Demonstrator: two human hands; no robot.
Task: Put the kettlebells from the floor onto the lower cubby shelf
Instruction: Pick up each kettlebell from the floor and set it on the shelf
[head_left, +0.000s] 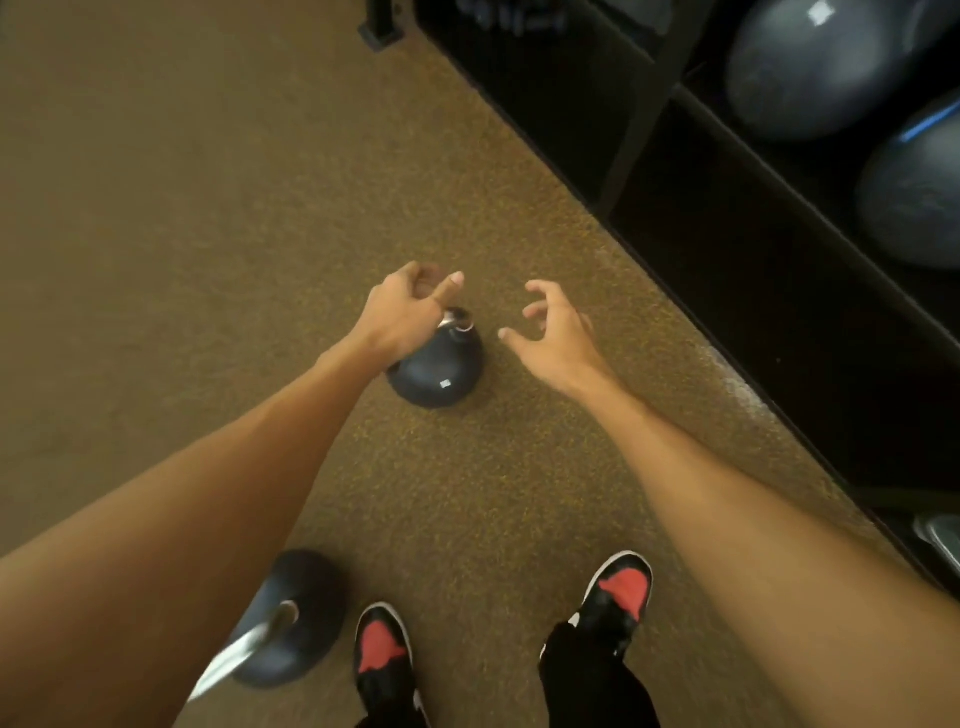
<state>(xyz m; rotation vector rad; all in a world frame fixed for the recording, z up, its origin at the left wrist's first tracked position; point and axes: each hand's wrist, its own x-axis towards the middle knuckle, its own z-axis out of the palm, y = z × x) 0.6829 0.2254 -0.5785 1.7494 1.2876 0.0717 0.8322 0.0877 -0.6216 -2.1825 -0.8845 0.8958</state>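
A dark kettlebell (439, 371) with a silver handle stands on the brown speckled floor in the middle of the view. My left hand (410, 306) hovers just over its handle, fingers loosely curled and holding nothing. My right hand (558, 332) is a little to the kettlebell's right, fingers spread and empty. A second dark kettlebell (296, 618) sits at the lower left beside my left shoe, partly hidden by my left forearm. The black cubby shelf (639, 119) runs along the right side, and its lower openings are dark.
Large grey-blue exercise balls (810, 62) fill the shelf's upper compartments. A silver object (940, 540) shows in a lower cubby at the right edge. My red-and-black shoes (382, 654) stand at the bottom. A black stand foot (379, 34) rests on the floor at the top.
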